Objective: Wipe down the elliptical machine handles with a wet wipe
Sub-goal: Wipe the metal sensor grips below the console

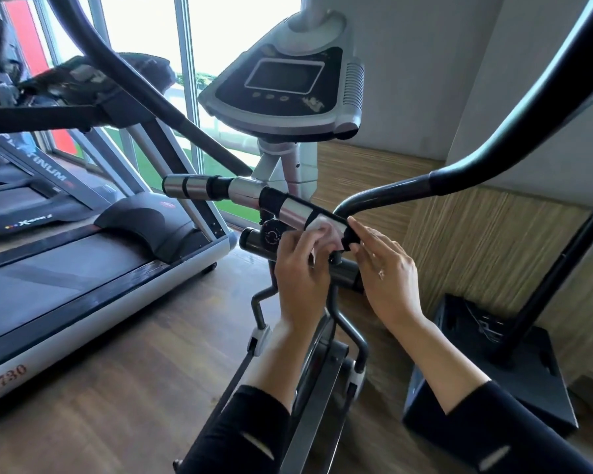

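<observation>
The elliptical's fixed handlebar (290,208) runs across the middle, silver sensor plates between black grips. A white wet wipe (326,230) is pressed against the bar's right grip. My left hand (300,268) is shut on the wipe from below. My right hand (387,271) is beside it, fingers extended, its fingertips touching the black end cap (351,238) of that grip. Two long black moving handles rise at either side, the left handle (144,87) and the right handle (514,145). The console (285,87) stands above the bar.
A treadmill (83,254) stands close on the left, with another behind it. A black weighted base with a pole (514,357) sits at the right. The elliptical's frame (319,378) runs down between my forearms. Glass windows are ahead, a wooden floor below.
</observation>
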A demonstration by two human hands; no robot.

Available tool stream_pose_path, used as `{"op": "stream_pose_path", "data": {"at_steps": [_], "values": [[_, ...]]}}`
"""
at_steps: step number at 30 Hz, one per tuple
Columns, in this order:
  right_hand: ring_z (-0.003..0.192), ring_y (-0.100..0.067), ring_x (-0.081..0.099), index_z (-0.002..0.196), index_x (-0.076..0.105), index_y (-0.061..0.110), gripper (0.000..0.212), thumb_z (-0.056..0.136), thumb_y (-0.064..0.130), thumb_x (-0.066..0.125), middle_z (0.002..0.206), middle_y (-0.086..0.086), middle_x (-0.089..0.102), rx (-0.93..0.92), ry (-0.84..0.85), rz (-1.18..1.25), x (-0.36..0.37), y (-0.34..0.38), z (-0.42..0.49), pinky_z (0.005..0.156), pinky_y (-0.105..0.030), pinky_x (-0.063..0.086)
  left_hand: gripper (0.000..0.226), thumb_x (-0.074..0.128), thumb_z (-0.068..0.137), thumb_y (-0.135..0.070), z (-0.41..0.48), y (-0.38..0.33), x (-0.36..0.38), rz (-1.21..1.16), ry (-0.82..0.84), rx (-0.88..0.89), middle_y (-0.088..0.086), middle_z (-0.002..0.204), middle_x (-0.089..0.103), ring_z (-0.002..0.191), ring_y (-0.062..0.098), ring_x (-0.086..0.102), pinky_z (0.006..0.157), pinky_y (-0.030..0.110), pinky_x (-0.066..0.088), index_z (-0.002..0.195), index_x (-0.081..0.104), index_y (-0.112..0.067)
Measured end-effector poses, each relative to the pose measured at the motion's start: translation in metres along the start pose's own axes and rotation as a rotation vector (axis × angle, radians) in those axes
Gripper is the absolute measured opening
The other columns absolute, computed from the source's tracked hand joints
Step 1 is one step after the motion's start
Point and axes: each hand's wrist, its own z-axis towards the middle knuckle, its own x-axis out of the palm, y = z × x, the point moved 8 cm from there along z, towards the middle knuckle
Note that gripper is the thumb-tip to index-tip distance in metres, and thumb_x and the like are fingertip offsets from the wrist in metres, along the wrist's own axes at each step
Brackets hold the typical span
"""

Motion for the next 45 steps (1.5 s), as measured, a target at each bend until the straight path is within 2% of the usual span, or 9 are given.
{"op": "stream_pose_path", "data": {"at_steps": [7, 13, 19, 26, 31, 34, 38, 42, 45], "values": [[0.117, -0.003, 0.052, 0.132, 0.053, 0.040, 0.040, 0.097, 0.022, 0.056, 0.128, 0.013, 0.061, 0.012, 0.004, 0.014, -0.003, 0.002, 0.001, 0.096, -0.030, 0.047, 0.019, 0.072, 0.076, 0.009, -0.007, 0.009, -0.001, -0.044, -0.049, -0.118, 0.014, 0.085, 0.065, 0.083, -0.012, 0.056, 0.073, 0.002, 0.043, 0.093, 0.065, 0.001], [0.118, -0.007, 0.054, 0.132, 0.053, 0.040, 0.040, 0.096, 0.023, 0.056, 0.128, 0.012, 0.062, 0.020, 0.016, 0.011, -0.002, 0.000, 0.001, 0.097, -0.032, 0.048, 0.028, 0.066, 0.078, 0.010, -0.005, 0.027, 0.003, -0.195, -0.078, -0.240, 0.009, 0.085, 0.065, 0.078, 0.015, 0.064, 0.071, 0.024, 0.055, 0.093, 0.060, -0.013], [0.117, -0.007, 0.054, 0.133, 0.053, 0.040, 0.042, 0.096, 0.021, 0.056, 0.128, 0.012, 0.062, 0.006, 0.011, 0.015, -0.002, 0.000, 0.001, 0.096, -0.032, 0.049, 0.025, 0.073, 0.079, -0.004, -0.009, 0.030, 0.005, -0.181, -0.088, -0.229, 0.005, 0.094, 0.066, 0.085, 0.021, 0.066, 0.073, 0.032, 0.058, 0.101, 0.065, -0.012], [0.118, -0.008, 0.055, 0.133, 0.052, 0.040, 0.044, 0.096, 0.018, 0.057, 0.125, 0.019, 0.058, 0.005, -0.009, 0.037, -0.001, 0.002, 0.000, 0.096, -0.039, 0.051, 0.034, 0.076, 0.076, -0.001, -0.007, 0.021, -0.004, -0.151, -0.217, -0.236, 0.003, 0.094, 0.061, 0.083, 0.000, 0.060, 0.074, 0.005, 0.046, 0.110, 0.071, -0.005], [0.120, -0.007, 0.054, 0.133, 0.052, 0.042, 0.043, 0.096, 0.020, 0.057, 0.128, 0.016, 0.059, 0.016, 0.002, 0.028, 0.000, 0.000, 0.000, 0.096, -0.038, 0.050, 0.029, 0.078, 0.078, -0.015, -0.011, 0.036, -0.003, -0.378, -0.345, -0.589, 0.001, 0.099, 0.071, 0.090, 0.011, 0.067, 0.074, 0.017, 0.054, 0.100, 0.068, -0.032], [0.117, 0.001, 0.050, 0.133, 0.049, 0.043, 0.043, 0.097, 0.022, 0.056, 0.125, 0.022, 0.056, 0.009, 0.016, 0.015, -0.001, 0.002, -0.001, 0.097, -0.025, 0.045, 0.028, 0.077, 0.080, -0.018, -0.022, 0.038, 0.006, -0.460, -0.382, -0.755, 0.004, 0.102, 0.072, 0.089, 0.013, 0.069, 0.074, 0.027, 0.059, 0.104, 0.064, -0.025], [0.117, 0.001, 0.050, 0.133, 0.050, 0.042, 0.041, 0.097, 0.024, 0.057, 0.124, 0.024, 0.053, 0.009, 0.016, 0.008, -0.001, 0.003, 0.000, 0.095, -0.020, 0.041, 0.029, 0.074, 0.082, -0.017, -0.021, 0.040, 0.009, -0.500, -0.464, -0.850, 0.004, 0.100, 0.071, 0.076, 0.002, 0.067, 0.061, 0.010, 0.052, 0.107, 0.062, -0.019], [0.119, -0.006, 0.055, 0.132, 0.055, 0.039, 0.040, 0.096, 0.021, 0.058, 0.128, 0.015, 0.060, 0.020, 0.003, 0.051, -0.001, 0.003, -0.001, 0.098, -0.033, 0.048, 0.021, 0.074, 0.082, -0.016, 0.005, 0.039, -0.006, -0.358, -0.560, -0.722, 0.005, 0.102, 0.067, 0.082, 0.005, 0.062, 0.062, 0.000, 0.043, 0.101, 0.066, -0.018], [0.119, -0.008, 0.056, 0.131, 0.054, 0.041, 0.041, 0.096, 0.021, 0.058, 0.125, 0.020, 0.057, 0.019, -0.006, 0.060, -0.002, 0.004, -0.001, 0.097, -0.037, 0.050, 0.022, 0.071, 0.085, -0.013, 0.008, 0.020, -0.007, -0.149, -0.432, -0.428, 0.008, 0.106, 0.060, 0.098, 0.007, 0.057, 0.078, 0.002, 0.044, 0.107, 0.071, -0.009]]}}
